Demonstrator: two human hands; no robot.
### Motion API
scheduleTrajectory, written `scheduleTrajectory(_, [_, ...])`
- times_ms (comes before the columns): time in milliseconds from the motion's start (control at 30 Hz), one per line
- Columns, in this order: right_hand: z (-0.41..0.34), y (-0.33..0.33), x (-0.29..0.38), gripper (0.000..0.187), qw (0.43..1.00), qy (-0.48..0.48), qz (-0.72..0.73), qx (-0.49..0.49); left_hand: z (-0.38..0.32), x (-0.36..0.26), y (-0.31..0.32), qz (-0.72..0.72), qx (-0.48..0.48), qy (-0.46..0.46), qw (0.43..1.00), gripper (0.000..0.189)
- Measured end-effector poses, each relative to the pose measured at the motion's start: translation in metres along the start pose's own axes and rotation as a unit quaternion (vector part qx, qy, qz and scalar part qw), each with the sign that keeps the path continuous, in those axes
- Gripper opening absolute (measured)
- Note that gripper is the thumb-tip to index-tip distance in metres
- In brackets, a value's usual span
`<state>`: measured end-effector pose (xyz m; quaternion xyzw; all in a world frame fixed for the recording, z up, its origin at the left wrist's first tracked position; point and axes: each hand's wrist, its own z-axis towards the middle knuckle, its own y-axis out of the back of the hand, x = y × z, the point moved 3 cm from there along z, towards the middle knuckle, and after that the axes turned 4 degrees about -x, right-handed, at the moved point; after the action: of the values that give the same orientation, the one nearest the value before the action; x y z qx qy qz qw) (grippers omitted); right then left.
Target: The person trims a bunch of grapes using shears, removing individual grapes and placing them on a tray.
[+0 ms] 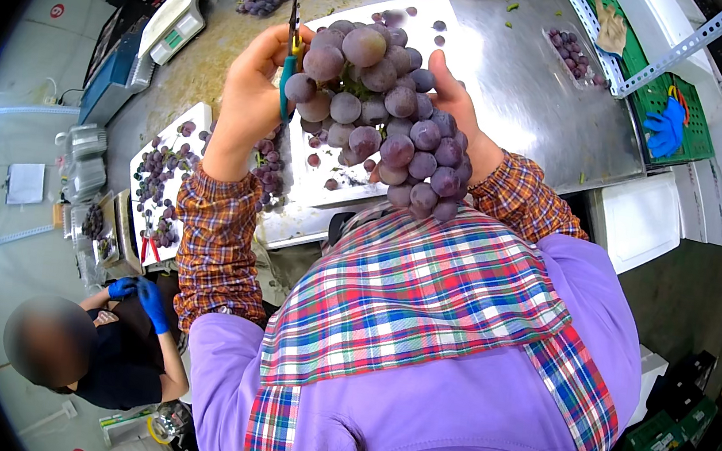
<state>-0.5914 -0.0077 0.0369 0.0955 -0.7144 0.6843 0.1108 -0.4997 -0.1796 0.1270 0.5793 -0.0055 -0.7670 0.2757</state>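
Note:
A large bunch of purple grapes [394, 109] is held up between my hands, close to the camera. My left hand [254, 80] is at the bunch's left side, with narrow-bladed snips [289, 77] with teal handles held in it, blades pointing away from me. My right hand [457, 113] supports the bunch from the right, its thumb raised and its other fingers largely hidden behind the grapes. Beneath the bunch lies a white tray [435, 10] with loose grapes and dark bits on it. Another small bunch of grapes [268, 171] lies by the tray's left side.
A scale [173, 24] stands at the table's far left. More grapes [270, 0] lie beyond the tray; a clear punnet of grapes [571, 54] sits right. Red-handled snips [148, 245] lie on a left-hand tray [137, 163]. A seated co-worker [125, 359] wears blue gloves.

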Motion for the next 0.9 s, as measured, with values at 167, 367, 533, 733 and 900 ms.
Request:
scheduleTrajectory(167, [-0.008, -0.009, -0.001, 0.081, 0.989, -0.039, 0.079, 0.12, 0.001, 0.006, -0.001, 0.032, -0.007, -0.002, 0.999, 0.042])
scheduleTrajectory(367, [-0.011, -0.014, 0.0, 0.08, 0.989, -0.033, 0.063, 0.133, -0.002, -0.001, -0.005, 0.049, -0.047, 0.008, 0.998, 0.04])
scheduleTrajectory(533, [-0.006, 0.005, 0.011, 0.083, 0.997, 0.059, 0.049, -0.021, -0.02, -0.035, 0.003, 0.016, -0.172, 0.079, 0.982, 0.034])
scheduleTrajectory(733, [-0.012, -0.006, 0.017, 0.09, 0.987, 0.033, 0.155, 0.03, -0.068, -0.085, -0.01, -0.087, 0.073, 0.229, 0.967, 0.052])
scheduleTrajectory(900, [-0.008, 0.0, 0.019, 0.086, 0.994, 0.085, 0.05, 0.036, -0.066, -0.084, -0.032, -0.106, 0.13, 0.286, 0.943, 0.035])
